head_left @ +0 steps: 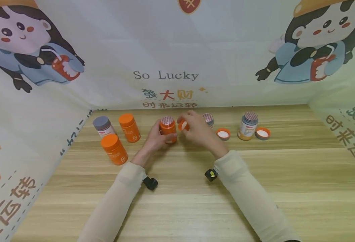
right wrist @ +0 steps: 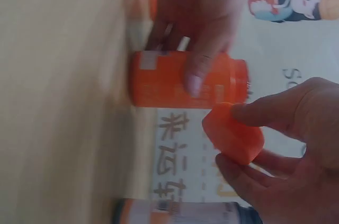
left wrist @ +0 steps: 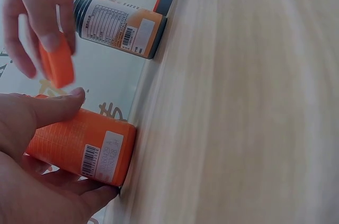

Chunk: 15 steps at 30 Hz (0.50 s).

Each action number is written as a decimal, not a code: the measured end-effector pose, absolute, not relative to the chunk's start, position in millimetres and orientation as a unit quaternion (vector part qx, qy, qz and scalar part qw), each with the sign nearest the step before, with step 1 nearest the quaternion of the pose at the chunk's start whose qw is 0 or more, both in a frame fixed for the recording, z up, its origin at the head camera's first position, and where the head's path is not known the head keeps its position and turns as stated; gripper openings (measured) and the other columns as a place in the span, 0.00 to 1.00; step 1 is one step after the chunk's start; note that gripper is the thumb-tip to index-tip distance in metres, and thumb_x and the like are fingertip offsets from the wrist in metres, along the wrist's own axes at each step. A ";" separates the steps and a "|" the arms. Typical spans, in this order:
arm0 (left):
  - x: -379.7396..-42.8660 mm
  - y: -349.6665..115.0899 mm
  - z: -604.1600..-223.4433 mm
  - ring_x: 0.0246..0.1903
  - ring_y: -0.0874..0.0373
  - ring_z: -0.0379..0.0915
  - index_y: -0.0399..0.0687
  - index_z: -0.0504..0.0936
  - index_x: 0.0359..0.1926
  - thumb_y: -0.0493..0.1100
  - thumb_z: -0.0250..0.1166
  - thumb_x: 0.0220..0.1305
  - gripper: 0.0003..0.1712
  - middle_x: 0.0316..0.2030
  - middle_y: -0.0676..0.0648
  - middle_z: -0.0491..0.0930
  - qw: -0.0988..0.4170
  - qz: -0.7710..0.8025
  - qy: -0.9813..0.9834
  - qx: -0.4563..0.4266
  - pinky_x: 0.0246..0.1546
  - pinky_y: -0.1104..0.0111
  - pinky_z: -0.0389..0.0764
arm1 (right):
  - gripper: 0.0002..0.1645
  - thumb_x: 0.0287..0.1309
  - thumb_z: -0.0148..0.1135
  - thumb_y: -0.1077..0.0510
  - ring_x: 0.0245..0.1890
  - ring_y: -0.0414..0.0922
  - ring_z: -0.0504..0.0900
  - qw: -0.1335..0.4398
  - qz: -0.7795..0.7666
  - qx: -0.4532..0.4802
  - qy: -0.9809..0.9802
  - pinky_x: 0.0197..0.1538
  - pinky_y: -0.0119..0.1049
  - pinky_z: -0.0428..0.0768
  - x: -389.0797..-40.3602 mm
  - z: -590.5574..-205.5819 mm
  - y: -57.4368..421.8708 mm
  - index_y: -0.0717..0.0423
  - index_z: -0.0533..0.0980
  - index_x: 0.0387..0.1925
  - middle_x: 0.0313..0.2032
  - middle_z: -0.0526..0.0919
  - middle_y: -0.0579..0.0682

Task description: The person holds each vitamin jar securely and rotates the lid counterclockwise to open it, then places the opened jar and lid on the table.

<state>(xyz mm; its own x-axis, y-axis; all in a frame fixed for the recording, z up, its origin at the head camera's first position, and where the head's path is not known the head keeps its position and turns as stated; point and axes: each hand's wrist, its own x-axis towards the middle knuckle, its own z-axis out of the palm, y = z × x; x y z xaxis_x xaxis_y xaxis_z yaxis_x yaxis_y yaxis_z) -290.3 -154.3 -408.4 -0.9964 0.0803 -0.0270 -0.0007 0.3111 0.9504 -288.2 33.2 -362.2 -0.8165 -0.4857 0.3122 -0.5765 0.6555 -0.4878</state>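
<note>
My left hand point(head_left: 154, 139) grips an orange pill bottle point(head_left: 169, 129) that stands upright on the table, its mouth covered by a patterned seal. In the left wrist view the thumb lies along the side of the bottle point(left wrist: 74, 142), and a barcode label shows near its base. My right hand point(head_left: 198, 128) pinches an orange screw cap point(head_left: 183, 125) just right of the bottle's top. The right wrist view shows the cap point(right wrist: 234, 135) between thumb and fingers, overlapping the bottle's neck. Behind the right hand, a grey bottle point(head_left: 208, 119) with a similar seal is partly hidden.
On the left stand two capped orange bottles point(head_left: 129, 128) and a white-labelled bottle point(head_left: 103, 125) with a grey cap. To the right is another sealed grey bottle point(head_left: 248, 127). Upturned caps lie near the grey bottles, one cap point(head_left: 223, 134) nearer my right hand. A printed cloth backdrop point(head_left: 225, 87) rises behind.
</note>
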 end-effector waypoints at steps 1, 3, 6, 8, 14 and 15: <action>-290.1 -154.4 -408.3 0.63 0.47 0.66 0.47 0.61 0.65 0.36 0.69 0.56 0.39 0.62 0.42 0.70 0.034 0.589 0.807 0.025 0.66 0.53 0.67 | 0.19 0.51 0.62 0.67 0.42 0.47 0.76 0.069 0.293 0.291 -0.908 0.45 0.40 0.77 -289.0 -365.4 31.8 0.55 0.77 0.47 0.48 0.76 0.54; -289.9 -154.5 -408.7 0.64 0.47 0.66 0.47 0.61 0.66 0.35 0.69 0.56 0.39 0.63 0.42 0.69 0.033 0.591 0.806 0.024 0.66 0.54 0.67 | 0.19 0.51 0.63 0.67 0.44 0.48 0.76 0.055 0.290 0.287 -0.911 0.47 0.42 0.78 -290.3 -371.3 29.0 0.56 0.77 0.47 0.49 0.76 0.55; -291.3 -155.6 -413.2 0.64 0.47 0.66 0.48 0.61 0.66 0.36 0.69 0.55 0.40 0.63 0.42 0.69 0.030 0.589 0.807 0.025 0.66 0.54 0.67 | 0.19 0.51 0.63 0.64 0.46 0.48 0.75 0.035 0.282 0.265 -0.921 0.50 0.42 0.78 -290.2 -378.4 25.3 0.56 0.76 0.47 0.50 0.75 0.54; -290.5 -155.6 -413.1 0.64 0.47 0.65 0.49 0.61 0.66 0.36 0.69 0.56 0.40 0.63 0.43 0.69 0.031 0.587 0.809 0.025 0.66 0.54 0.67 | 0.19 0.50 0.63 0.63 0.47 0.48 0.75 0.026 0.275 0.248 -0.928 0.50 0.43 0.78 -289.6 -381.9 23.2 0.56 0.76 0.47 0.50 0.75 0.54; -289.7 -155.5 -411.9 0.64 0.48 0.66 0.51 0.61 0.66 0.38 0.69 0.56 0.39 0.63 0.44 0.70 0.036 0.589 0.807 0.023 0.65 0.54 0.68 | 0.19 0.54 0.62 0.62 0.46 0.50 0.75 -0.004 0.265 0.221 -0.939 0.48 0.44 0.79 -289.2 -389.5 19.4 0.59 0.74 0.50 0.47 0.75 0.56; -289.8 -155.4 -411.8 0.64 0.48 0.66 0.52 0.61 0.66 0.39 0.70 0.56 0.39 0.63 0.44 0.70 0.037 0.591 0.806 0.023 0.65 0.54 0.68 | 0.19 0.55 0.62 0.62 0.46 0.51 0.75 -0.010 0.260 0.220 -0.940 0.49 0.45 0.78 -289.8 -390.6 19.3 0.59 0.74 0.50 0.47 0.76 0.56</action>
<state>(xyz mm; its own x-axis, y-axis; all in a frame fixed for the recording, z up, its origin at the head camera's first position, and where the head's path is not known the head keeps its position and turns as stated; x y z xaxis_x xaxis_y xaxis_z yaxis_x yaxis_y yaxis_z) -289.8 -155.4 -411.8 -0.9962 0.0809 -0.0319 -0.0060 0.3010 0.9536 -289.8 19.3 -390.6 -0.9029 -0.4191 0.0953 -0.4084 0.7675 -0.4942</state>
